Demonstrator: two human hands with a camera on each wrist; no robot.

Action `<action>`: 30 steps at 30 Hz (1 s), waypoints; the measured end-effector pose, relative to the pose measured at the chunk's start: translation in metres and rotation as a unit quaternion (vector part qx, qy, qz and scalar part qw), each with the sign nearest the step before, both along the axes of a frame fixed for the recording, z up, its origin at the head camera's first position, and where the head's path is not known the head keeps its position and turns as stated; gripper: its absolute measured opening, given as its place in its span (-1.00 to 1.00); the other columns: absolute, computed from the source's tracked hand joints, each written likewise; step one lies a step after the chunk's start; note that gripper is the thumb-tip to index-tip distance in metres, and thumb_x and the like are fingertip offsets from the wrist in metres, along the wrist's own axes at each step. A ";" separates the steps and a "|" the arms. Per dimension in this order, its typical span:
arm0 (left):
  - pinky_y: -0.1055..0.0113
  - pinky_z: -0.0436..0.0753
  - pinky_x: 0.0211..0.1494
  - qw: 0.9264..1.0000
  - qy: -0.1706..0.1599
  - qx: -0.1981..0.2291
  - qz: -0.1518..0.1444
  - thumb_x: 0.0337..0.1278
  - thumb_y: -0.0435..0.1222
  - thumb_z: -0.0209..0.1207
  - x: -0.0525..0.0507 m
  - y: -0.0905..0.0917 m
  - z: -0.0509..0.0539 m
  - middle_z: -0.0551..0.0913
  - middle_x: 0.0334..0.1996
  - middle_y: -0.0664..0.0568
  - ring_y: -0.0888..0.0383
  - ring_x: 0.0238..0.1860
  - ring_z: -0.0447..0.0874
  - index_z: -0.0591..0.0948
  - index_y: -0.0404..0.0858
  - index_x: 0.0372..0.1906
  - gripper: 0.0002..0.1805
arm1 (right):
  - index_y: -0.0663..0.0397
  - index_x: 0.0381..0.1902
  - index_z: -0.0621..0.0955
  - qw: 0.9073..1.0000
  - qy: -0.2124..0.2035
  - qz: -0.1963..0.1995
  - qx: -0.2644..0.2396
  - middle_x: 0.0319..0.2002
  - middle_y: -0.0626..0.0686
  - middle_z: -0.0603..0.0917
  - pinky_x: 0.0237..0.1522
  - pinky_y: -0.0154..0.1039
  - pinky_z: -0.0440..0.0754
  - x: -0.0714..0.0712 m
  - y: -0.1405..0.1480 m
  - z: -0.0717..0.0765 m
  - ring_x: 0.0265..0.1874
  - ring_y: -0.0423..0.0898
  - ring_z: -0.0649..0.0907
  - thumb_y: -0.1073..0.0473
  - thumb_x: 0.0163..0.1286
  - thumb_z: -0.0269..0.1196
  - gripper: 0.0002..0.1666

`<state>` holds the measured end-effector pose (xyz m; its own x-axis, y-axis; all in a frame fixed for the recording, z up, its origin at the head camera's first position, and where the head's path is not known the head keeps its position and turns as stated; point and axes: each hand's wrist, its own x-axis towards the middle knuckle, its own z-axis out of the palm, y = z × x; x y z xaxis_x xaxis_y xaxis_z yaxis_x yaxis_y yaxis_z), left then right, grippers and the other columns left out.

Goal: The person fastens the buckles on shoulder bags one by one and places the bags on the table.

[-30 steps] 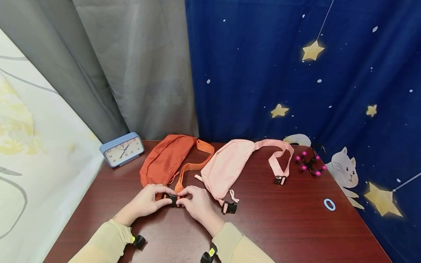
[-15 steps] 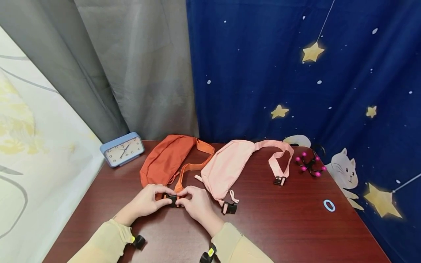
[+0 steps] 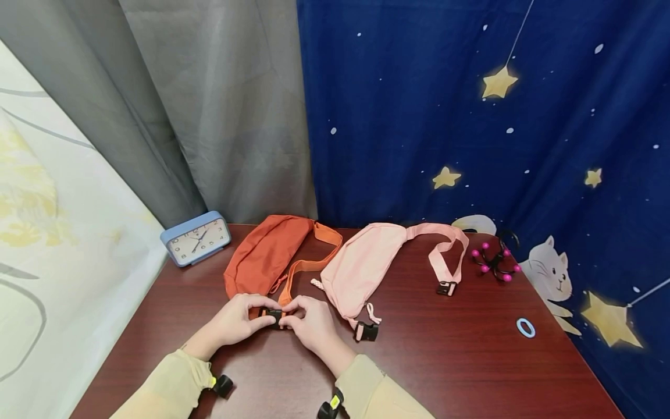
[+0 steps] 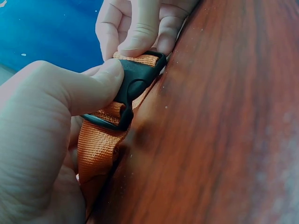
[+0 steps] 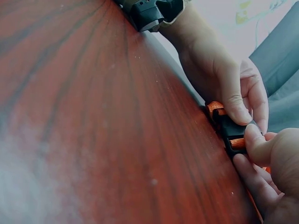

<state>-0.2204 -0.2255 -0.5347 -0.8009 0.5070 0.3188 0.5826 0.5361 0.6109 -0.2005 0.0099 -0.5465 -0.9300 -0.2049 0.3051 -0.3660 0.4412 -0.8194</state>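
Near the front of the table lies an orange-red waist bag, its orange strap looping to a black buckle. My left hand pinches the left side of that buckle; in the left wrist view its thumb presses on the black plastic. My right hand pinches the buckle's right end, where orange webbing passes through it in the right wrist view. The two buckle halves look joined. Just right of my right hand is a pink waist bag with a separate black buckle piece.
A blue clock stands at the back left. The pink strap's other buckle end lies right of the pink bag. A black holder with pink tips is at the back right, and a light blue ring lies at the right.
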 end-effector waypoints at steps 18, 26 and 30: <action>0.36 0.70 0.02 0.999 0.037 -0.009 -0.027 0.29 -0.27 0.52 0.002 0.003 0.003 0.83 -0.09 0.39 0.42 -0.11 0.72 0.81 0.13 -0.01 -0.73 | -0.15 -0.15 0.81 0.999 0.007 0.024 0.040 -0.21 -0.11 0.84 -0.30 -0.56 0.66 0.005 0.004 0.005 -0.35 -0.49 0.76 0.14 0.27 0.64 -0.77; 0.44 0.71 -0.06 0.997 0.073 0.005 -0.012 0.32 -0.27 0.51 0.003 0.012 0.011 0.79 -0.22 0.46 0.46 -0.18 0.74 0.80 0.16 -0.04 -0.75 | -0.18 -0.07 0.80 0.995 0.005 0.061 0.079 -0.13 -0.09 0.79 -0.16 -0.52 0.68 0.007 0.012 0.024 -0.26 -0.44 0.77 0.11 0.37 0.59 -0.78; 0.42 0.68 -0.16 0.992 0.123 0.010 -0.009 0.30 -0.24 0.52 0.006 0.024 0.017 0.77 -0.24 0.42 0.35 -0.25 0.71 0.81 0.12 -0.02 -0.76 | -0.16 -0.02 0.79 0.992 0.021 0.081 0.093 -0.08 -0.06 0.82 0.08 -0.30 0.76 0.006 0.024 0.040 -0.21 -0.33 0.81 0.13 0.47 0.51 -0.82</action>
